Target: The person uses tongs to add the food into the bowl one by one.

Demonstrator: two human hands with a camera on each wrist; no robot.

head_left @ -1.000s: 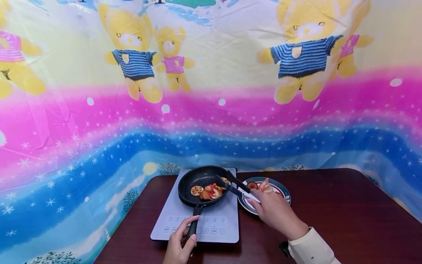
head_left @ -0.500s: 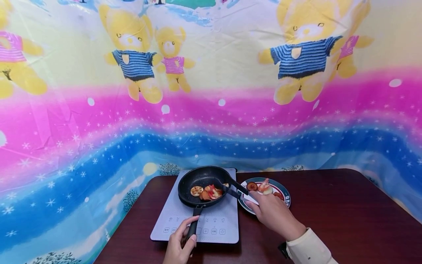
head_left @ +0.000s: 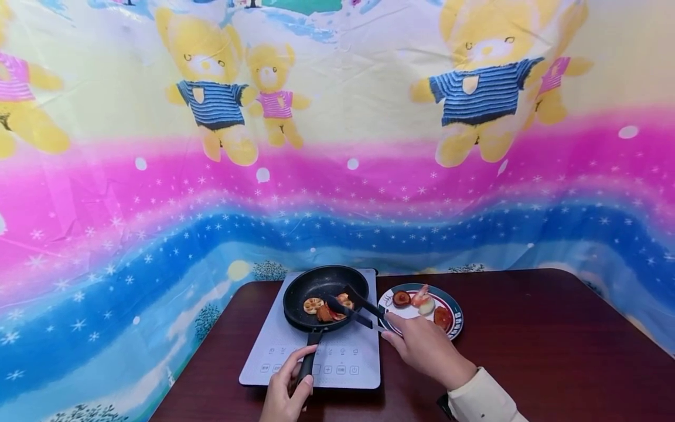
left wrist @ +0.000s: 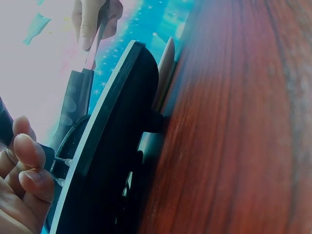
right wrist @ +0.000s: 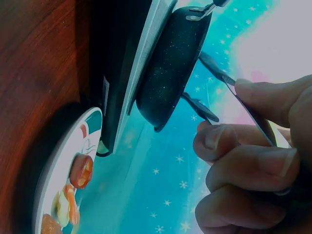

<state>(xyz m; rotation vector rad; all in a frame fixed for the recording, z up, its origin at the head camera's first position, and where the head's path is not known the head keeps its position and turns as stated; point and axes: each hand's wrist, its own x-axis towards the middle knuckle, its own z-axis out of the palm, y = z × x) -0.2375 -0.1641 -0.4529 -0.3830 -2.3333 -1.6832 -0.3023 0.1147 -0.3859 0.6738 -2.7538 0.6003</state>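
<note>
My left hand (head_left: pixel 286 387) grips the black handle (head_left: pixel 307 368) of a frying pan (head_left: pixel 321 282), its fingers curled round it in the left wrist view too. In the pan lie a lotus root slice (head_left: pixel 313 305), orange-brown pieces (head_left: pixel 325 315) and a second pale slice, partly covered. My right hand (head_left: pixel 429 349) holds kitchen tongs (head_left: pixel 358 317) with black tips, thumb on one arm and fingers on the other. The tips are spread apart over the food at the pan's right side. Whether they touch the food is hidden. The pan wall hides the food in the right wrist view.
The pan stands on a white induction cooktop (head_left: pixel 263 351) with printed buttons. To its right is a patterned plate (head_left: pixel 454 305) with a brown round slice (head_left: pixel 401 299), a pale piece (head_left: pixel 426 306) and a reddish-brown piece (head_left: pixel 442 318). A bear-print curtain (head_left: pixel 337 193) hangs behind the wooden table (head_left: pixel 527 340).
My right hand and the tongs have moved left and slightly nearer, so the tips sit further over the food. More of the plate shows. My left hand keeps its hold on the pan handle.
</note>
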